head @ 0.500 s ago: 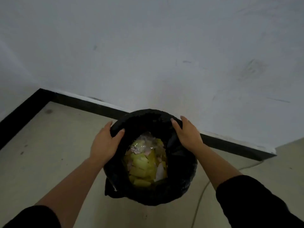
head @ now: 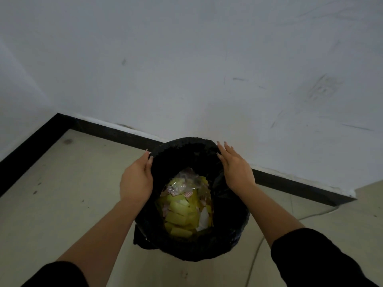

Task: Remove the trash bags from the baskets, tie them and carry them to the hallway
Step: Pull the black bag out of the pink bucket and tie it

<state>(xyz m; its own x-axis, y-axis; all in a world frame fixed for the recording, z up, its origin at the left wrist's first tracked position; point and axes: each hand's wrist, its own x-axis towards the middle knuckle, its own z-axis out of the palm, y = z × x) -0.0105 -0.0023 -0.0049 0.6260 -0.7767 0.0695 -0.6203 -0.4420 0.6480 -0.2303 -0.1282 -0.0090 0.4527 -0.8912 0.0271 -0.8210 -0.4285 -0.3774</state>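
Observation:
A black trash bag (head: 192, 245) lines a round basket on the floor by the wall, its edge folded over the basket's rim. Inside lie yellow scraps and crumpled clear plastic (head: 186, 206). My left hand (head: 136, 179) lies flat against the outside of the bag's left far rim, fingers straight and thumb at the edge. My right hand (head: 236, 168) rests on the right far rim with its fingers stretched out along the plastic. The basket itself is hidden under the bag.
A white wall with a black skirting board (head: 99, 129) runs close behind the basket and turns a corner at the left. A thin pale cable (head: 257, 247) trails over the beige floor (head: 62, 193) to the right of the basket.
Both hands have slid further along the rim toward the wall side. My left thumb has come out from over the rim and the fingers of both hands have straightened.

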